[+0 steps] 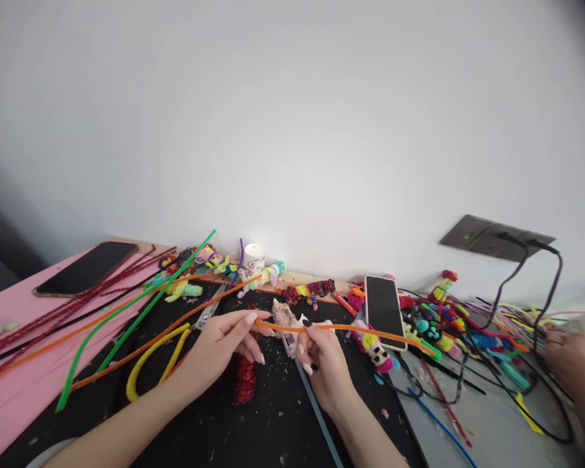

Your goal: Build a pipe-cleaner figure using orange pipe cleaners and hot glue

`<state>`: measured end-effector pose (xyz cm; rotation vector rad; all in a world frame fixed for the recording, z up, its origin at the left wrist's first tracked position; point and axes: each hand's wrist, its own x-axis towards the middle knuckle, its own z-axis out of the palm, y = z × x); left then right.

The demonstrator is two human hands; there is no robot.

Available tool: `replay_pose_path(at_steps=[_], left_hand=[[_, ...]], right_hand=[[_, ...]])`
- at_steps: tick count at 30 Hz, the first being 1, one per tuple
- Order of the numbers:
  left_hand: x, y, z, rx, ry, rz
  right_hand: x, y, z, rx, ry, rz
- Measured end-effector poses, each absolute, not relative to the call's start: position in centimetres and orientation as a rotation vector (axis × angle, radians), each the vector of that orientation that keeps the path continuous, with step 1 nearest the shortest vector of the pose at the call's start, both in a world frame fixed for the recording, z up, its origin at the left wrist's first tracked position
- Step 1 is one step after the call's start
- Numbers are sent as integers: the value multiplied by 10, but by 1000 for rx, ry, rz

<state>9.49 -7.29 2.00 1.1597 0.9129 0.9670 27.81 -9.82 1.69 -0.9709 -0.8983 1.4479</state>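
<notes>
An orange pipe cleaner [370, 333] stretches between my two hands and runs on to the right. My left hand [231, 338] pinches its left end, where a small orange twist shows at the thumb. My right hand [324, 354] is closed on it a little further along, between thumb and fingers. Below and between the hands, a red tinsel coil [245, 382] lies on the black mat [277, 429]. Behind the hands are a beige, shell-like piece [283, 313] and a white object, partly hidden. Scissors [207, 315] lie beyond my left hand.
Green pipe cleaners [141, 322] and a yellow loop [135, 370] lie left, near a dark phone [85, 268]. A white-framed phone [384, 312] leans at right by pipe-cleaner figures [374, 348]. Black cables [556, 292] hang from a wall socket [497, 237]. Another person's hand [568, 357] is far right.
</notes>
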Motion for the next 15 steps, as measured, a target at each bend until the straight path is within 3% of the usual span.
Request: replay_pose_path(at_steps=[15], left_hand=[[89, -67, 25, 959, 1006, 1317]], right_hand=[[292, -87, 12, -656, -541, 1669]])
